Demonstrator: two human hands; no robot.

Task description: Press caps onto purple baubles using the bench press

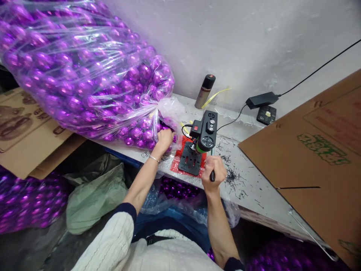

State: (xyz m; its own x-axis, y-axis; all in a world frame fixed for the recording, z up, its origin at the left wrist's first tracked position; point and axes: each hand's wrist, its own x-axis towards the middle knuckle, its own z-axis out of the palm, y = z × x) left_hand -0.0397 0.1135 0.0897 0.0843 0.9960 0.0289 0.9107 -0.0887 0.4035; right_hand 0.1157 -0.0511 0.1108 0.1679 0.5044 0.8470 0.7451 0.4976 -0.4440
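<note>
My left hand (165, 140) is at the mouth of a big clear plastic bag (169, 107) full of shiny purple balls (137, 133). Its fingers are curled, and what they hold, if anything, is hidden. My right hand (216, 168) is wrapped round a black handle (212, 175); the tool's other end is mostly hidden by the fist. Between the hands stands a black device (208, 131) with round vents, knobs and a red switch, tilted on a flat black slotted base (189, 160). Red plastic sheet (175, 162) lies under the base.
Behind the device stand a spray can (205, 91) and a black power adapter (262, 100) with its cord. Small black bits (231, 175) litter the grey tabletop (249, 188). A cardboard box (318, 150) blocks the right side. Below the table edge is an open bag of dark purple balls (179, 188).
</note>
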